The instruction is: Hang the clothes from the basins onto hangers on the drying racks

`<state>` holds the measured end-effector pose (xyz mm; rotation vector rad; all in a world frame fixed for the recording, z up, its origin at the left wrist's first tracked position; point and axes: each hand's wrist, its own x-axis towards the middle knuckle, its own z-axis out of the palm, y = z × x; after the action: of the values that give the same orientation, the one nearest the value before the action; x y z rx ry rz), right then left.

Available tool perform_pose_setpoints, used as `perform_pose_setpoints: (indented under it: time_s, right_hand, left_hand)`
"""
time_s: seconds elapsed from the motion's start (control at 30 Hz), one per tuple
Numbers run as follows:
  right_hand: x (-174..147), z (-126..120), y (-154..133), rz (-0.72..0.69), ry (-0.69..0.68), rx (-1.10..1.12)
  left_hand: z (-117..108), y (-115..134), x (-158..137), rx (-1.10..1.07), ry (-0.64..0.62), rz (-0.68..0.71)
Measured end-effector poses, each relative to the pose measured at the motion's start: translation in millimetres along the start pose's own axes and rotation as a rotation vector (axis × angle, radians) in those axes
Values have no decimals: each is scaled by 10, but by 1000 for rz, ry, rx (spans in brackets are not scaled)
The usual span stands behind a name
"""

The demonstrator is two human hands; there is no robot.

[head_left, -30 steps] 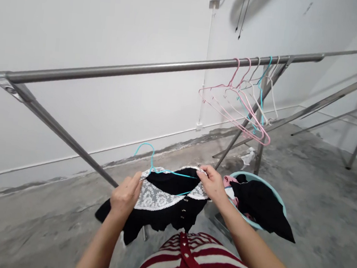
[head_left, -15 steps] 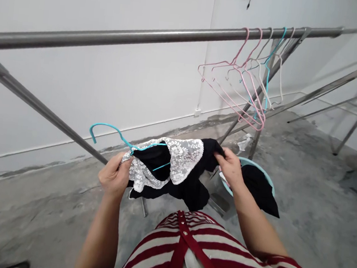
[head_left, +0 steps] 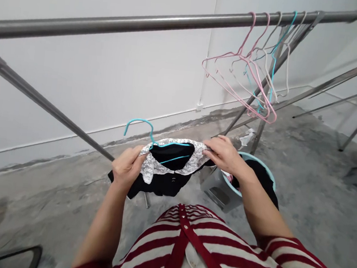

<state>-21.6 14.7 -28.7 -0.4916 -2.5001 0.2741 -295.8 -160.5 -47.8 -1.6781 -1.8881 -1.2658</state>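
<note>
between left hand (head_left: 127, 165) and right hand (head_left: 226, 155), pinched a black cloth garment (head_left: 161, 185) by both ends of its white lace collar (head_left: 148, 169), with a thin turquoise hanger (head_left: 140, 120) partly inside. could not tell any left-hand grasp on the hanger itself. risked slipping it out through the wide neck opening (head_left: 170, 152) by tugging too hard, or dropping cloth onto mottled grey concrete floor (head_left: 314, 164) by loosening.

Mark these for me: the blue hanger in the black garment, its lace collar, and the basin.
Blue hanger (head_left: 153, 141): head view, on the wire neck below the hook.
Lace collar (head_left: 148, 167): head view, on the front flap at picture left.
Basin (head_left: 258, 158): head view, on the far rim.
</note>
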Motion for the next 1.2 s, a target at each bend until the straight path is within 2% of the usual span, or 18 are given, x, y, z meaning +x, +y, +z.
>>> perform_pose_setpoints:
  time_s: [0.13,0.23,0.3,0.37,0.43,0.57,0.6,0.73,0.8,0.87,0.9,1.0,1.07,1.2]
  right_hand:
    - [82,136,3,-91,-118,43]
    - [87,159,-40,-105,-193,179]
    - [76,141,-51,-43,-144,256]
    - [55,100,-26,58,-36,299]
    - [23,44,33,160,54,323]
    - [-57,-30,181,285,179,347]
    - [-78,-27,211,296,203,347]
    - [-148,42,275,279,185,336]
    - [-165,66,278,291,197,327]
    - [-161,60,265,294,234,312]
    - [-151,47,253,281,241,306]
    - [-109,8,212,211,198,294]
    - [-96,-1,200,186,178,293]
    - [-145,23,247,204,213,294]
  left_hand:
    - [41,74,-67,53,-68,72]
    - [46,101,-80,68,-120,40]
    - [1,37,-70,50,-136,8]
    - [-89,-108,-83,22,-103,-26]
    - [-197,-302,-149,-31,-66,-129]
    - [-325,-643,-379,-282,-182,-535]
    - [-331,-702,-428,-331,-172,-614]
    - [-343,-848,-513,-409,100,-745]
    - [-374,-869,-500,-397,19,-766]
    - [-419,-843,-459,-322,-129,-718]
    - [-444,-810,-427,-265,-149,-661]
    - [-492,-644,-280,-131,-12,-437]
    - [-486,-508,-149,-122,6,-297]
    - [-391,-318,112,-169,-224,-105]
